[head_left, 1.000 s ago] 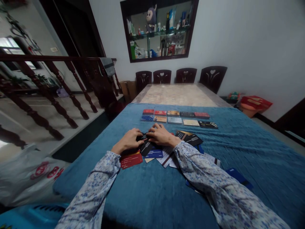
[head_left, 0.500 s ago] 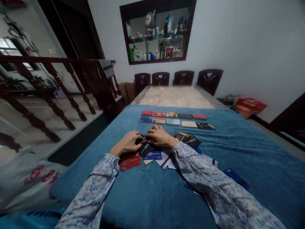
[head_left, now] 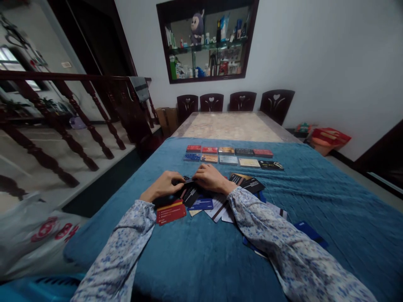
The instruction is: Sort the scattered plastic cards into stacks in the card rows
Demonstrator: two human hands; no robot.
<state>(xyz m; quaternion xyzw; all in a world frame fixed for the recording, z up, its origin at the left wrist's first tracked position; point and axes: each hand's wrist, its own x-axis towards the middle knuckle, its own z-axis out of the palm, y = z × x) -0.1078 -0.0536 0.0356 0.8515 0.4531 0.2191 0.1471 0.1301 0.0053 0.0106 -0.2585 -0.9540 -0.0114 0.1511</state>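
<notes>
The left hand (head_left: pixel 163 184) and right hand (head_left: pixel 212 178) rest half-curled on the pile (head_left: pixel 204 205), fingertips meeting at a black card (head_left: pixel 189 193). I cannot tell whether either hand grips it. Card rows (head_left: pixel 231 156) lie beyond the pile.

Dim, cool room light. Daylight burns out the window (head_left: pixel 8 56) at far left; the wall (head_left: pixel 315 63) is evenly grey. Wide-angle bending curves the railing (head_left: pixel 63 77) and frame edges. Print on the loose cards (head_left: pixel 201 204) blurs.
</notes>
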